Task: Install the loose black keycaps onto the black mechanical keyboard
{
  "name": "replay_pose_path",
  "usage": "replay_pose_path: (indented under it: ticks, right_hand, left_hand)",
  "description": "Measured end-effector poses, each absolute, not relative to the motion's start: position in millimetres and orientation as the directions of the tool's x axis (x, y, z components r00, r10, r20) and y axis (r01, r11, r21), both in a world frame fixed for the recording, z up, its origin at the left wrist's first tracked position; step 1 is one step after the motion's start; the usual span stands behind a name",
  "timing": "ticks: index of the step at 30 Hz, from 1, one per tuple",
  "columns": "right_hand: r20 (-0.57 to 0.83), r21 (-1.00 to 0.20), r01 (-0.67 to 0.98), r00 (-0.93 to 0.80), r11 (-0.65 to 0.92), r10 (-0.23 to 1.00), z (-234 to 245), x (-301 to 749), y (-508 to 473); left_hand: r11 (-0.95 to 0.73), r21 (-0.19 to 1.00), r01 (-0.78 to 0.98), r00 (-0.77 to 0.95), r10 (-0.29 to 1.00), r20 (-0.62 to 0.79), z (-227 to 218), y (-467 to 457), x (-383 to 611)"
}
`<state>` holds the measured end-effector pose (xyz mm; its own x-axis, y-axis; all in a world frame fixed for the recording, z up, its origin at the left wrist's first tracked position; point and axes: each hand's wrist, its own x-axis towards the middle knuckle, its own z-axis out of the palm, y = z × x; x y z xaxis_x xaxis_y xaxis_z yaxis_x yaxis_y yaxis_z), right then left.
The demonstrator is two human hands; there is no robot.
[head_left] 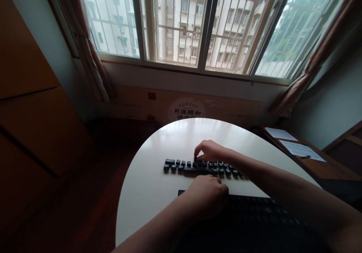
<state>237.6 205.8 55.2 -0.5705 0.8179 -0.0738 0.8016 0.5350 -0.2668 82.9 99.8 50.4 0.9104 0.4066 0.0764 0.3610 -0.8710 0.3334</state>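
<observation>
Right now the right hand (pixel 208 150) is reaching across the white round-ended table (pixel 147 192) and pinching a small black keycap (pixel 195 158) between fingertips and thumb, the grip narrow and closed around it. That keycap is sitting at the far side of a row of loose black plastic keycaps (pixel 202 167), which is lying in two rough lines across the middle of the table, parallel to its near edge. The left hand (pixel 207 194) is resting curled, knuckles up, on the far left corner of a flat black keyboard (pixel 254 207) that is lying along the near edge of the table; whether its fingers are gripping anything underneath cannot be told from this angle. The two hands are sitting near one another, the keycap row between them.

Beyond the far rounded edge of the table, a tan cardboard panel with printed characters (pixel 185 111) is leaning under a barred window (pixel 181 23). Off the right edge, white paper sheets (pixel 301 149) are lying on a brown wooden desk (pixel 325 166), well apart from the keycaps.
</observation>
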Motion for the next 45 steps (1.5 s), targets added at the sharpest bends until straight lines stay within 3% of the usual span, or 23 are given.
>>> replay_pose_path:
  ticks: [15,26,30,34,41,45]
  right_hand:
    - [-0.008,-0.217,0.846,-0.500,0.486,0.866,53.2,232.0,202.9]
    - [-0.189,-0.176,0.936,-0.336,0.305,0.923,55.0,215.6,219.9]
    - [-0.190,-0.164,0.941,-0.324,0.296,0.927,49.2,212.4,222.9]
    - [-0.069,-0.197,0.929,-0.332,0.313,0.941,51.1,214.9,217.5]
    - [0.375,-0.345,0.841,-0.284,0.417,0.883,74.0,279.2,145.5]
    - [0.472,-0.450,0.793,-0.179,0.411,0.863,70.9,315.1,82.0]
  left_hand:
    - [-0.853,0.326,0.407,0.892,0.448,0.059,44.9,101.0,83.3]
    - [-0.851,0.329,0.409,0.892,0.449,0.055,48.8,100.7,82.3]
    - [-0.854,0.320,0.410,0.890,0.451,0.063,49.7,100.5,81.6]
    - [-0.850,0.331,0.409,0.890,0.452,0.063,50.3,101.3,80.9]
    - [-0.785,0.373,0.494,0.780,0.590,0.207,49.9,106.3,80.8]
    - [-0.755,0.409,0.512,0.713,0.639,0.289,53.8,108.4,82.1]
